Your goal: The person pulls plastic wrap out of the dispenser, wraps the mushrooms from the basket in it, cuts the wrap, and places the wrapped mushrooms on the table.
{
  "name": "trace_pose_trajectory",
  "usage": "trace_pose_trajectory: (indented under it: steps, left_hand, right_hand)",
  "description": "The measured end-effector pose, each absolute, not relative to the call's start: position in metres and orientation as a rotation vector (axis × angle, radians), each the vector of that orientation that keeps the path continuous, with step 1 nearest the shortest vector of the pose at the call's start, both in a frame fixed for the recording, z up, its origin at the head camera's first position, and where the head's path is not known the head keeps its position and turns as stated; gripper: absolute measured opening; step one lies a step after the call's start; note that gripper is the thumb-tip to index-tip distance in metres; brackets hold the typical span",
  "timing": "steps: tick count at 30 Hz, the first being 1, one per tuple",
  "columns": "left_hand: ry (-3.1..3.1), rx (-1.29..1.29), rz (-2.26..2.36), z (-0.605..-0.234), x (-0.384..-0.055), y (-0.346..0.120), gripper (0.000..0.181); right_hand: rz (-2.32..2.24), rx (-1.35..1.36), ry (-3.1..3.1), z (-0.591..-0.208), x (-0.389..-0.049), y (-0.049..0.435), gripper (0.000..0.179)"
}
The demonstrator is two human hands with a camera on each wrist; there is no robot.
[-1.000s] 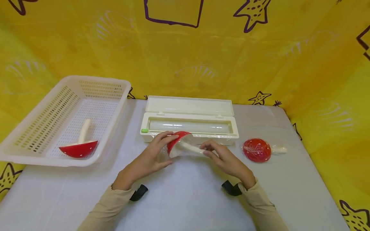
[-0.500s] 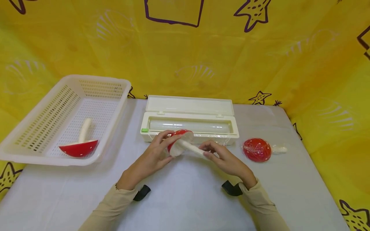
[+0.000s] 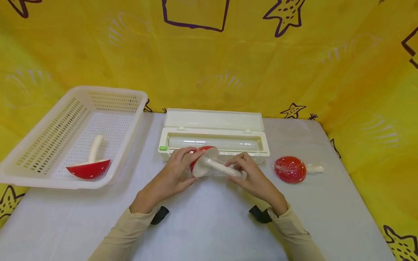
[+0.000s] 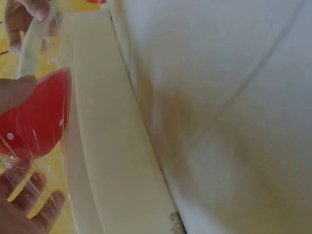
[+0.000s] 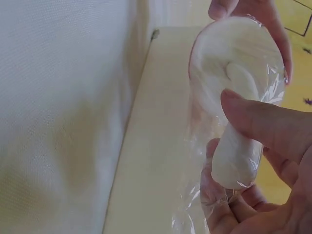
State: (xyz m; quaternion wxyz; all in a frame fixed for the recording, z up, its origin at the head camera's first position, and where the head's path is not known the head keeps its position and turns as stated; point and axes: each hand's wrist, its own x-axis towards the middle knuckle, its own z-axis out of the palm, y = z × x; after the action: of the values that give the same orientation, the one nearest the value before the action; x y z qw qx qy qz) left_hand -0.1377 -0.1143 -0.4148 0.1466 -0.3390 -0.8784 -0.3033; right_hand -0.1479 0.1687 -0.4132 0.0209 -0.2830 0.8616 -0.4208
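Between my hands is a toy mushroom with a red, white-dotted cap and a white stem, covered in clear plastic wrap. My left hand holds the cap, thumb on one side and fingers spread behind the film. My right hand pinches the stem near its end, the thumb on top and fingers beneath. Loose film hangs along the stem. Just behind the hands stands an open cling film box with a roll inside.
At left a white perforated basket holds another mushroom, unwrapped. A wrapped mushroom lies on the table at right. The box's raised lid leans back near a yellow patterned cloth.
The held mushroom has turned a little, its cap's pale underside now facing more toward me. My right fingers have shifted on the stem, uncovering its end. The basket and other mushrooms stay put.
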Motion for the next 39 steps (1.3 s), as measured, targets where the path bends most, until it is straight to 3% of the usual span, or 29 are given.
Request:
trace_pose_trajectory:
  steps: [10, 18, 28, 39]
  left_hand:
    - [-2.52, -1.028, -0.868, -0.409, -0.149, -0.116, 0.098]
    - [-2.509, -1.051, -1.01, -0.406, -0.155, -0.12, 0.086]
    - [-2.503, -1.023, -1.104, -0.4, -0.168, -0.117, 0.087]
    - [-2.502, -0.978, -1.216, -0.388, -0.186, -0.119, 0.086]
  right_hand:
    - [-1.324, -0.835, 2.735, -0.408, -0.151, 0.17, 0.038]
    - [-1.286, -0.874, 2.817, -0.4, -0.156, 0.171, 0.032]
    - [-1.296, -0.964, 2.824, -0.388, -0.164, 0.168, 0.027]
    - [-1.294, -0.928, 2.773, -0.376, -0.18, 0.167, 0.04]
